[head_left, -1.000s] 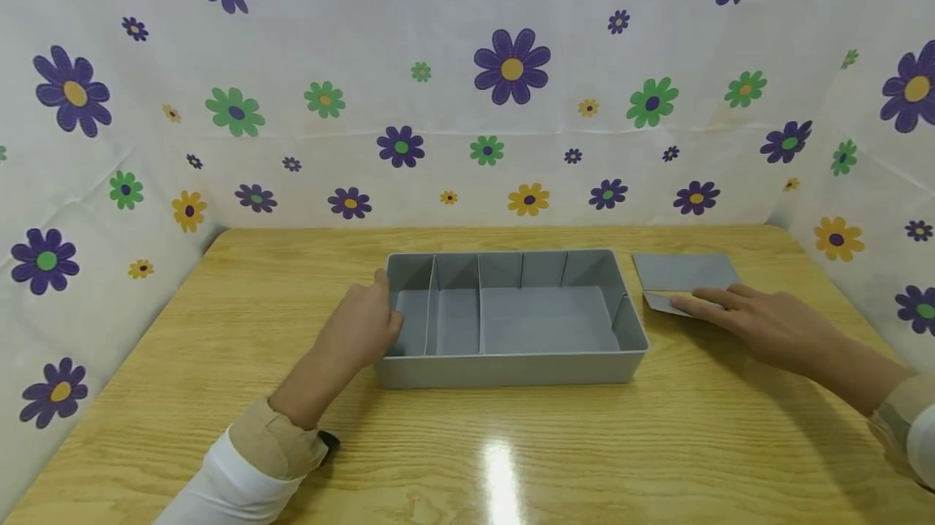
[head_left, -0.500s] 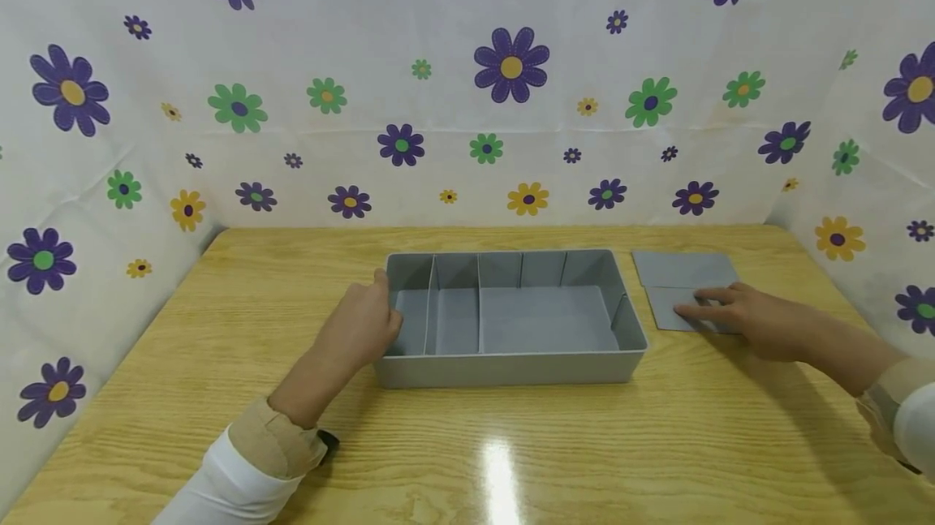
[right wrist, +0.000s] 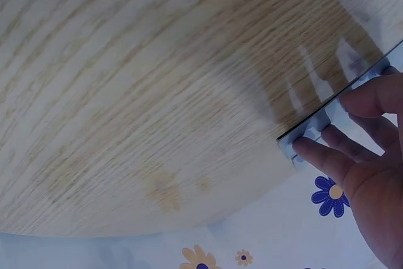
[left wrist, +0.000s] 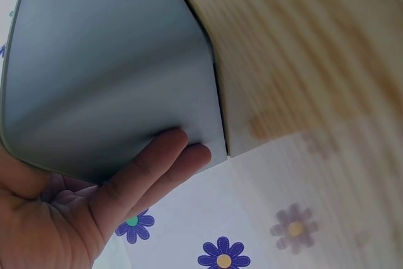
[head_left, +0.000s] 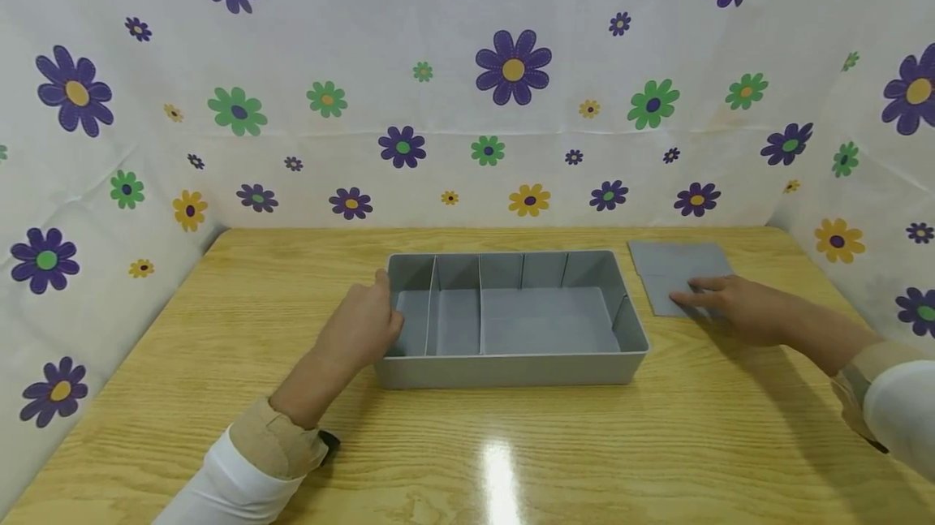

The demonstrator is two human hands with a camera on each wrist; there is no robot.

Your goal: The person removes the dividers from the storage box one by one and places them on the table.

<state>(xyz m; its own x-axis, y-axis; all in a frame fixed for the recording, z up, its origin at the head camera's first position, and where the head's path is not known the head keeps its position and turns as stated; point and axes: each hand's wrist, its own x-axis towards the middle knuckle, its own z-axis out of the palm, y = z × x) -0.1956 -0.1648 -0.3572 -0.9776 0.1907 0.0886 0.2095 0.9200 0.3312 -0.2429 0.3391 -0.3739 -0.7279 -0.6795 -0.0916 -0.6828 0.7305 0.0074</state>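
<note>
A grey divided box (head_left: 504, 372) sits on the wooden table, with two thin dividers splitting it into two narrow compartments on the left and a wide one on the right. My left hand (head_left: 358, 326) grips the box's left wall over the rim. In the left wrist view its fingers (left wrist: 148, 169) lie along the wall's outer face. To the right of the box lie two flat grey panels, the far panel (head_left: 682, 254) edge to edge with or slightly under the near panel (head_left: 661, 295). Extended fingertips of my right hand (head_left: 763, 311) rest on the near panel.
A white flowered cloth (head_left: 292, 54) stands around the back and sides of the table (head_left: 453, 460). Short upright ribs run down the back wall inside the wide compartment. Both forearms reach in from the front.
My right hand has laid the tilted near panel flat, then slid both panels slightly away toward the back. The left hand and the box have stayed put.
</note>
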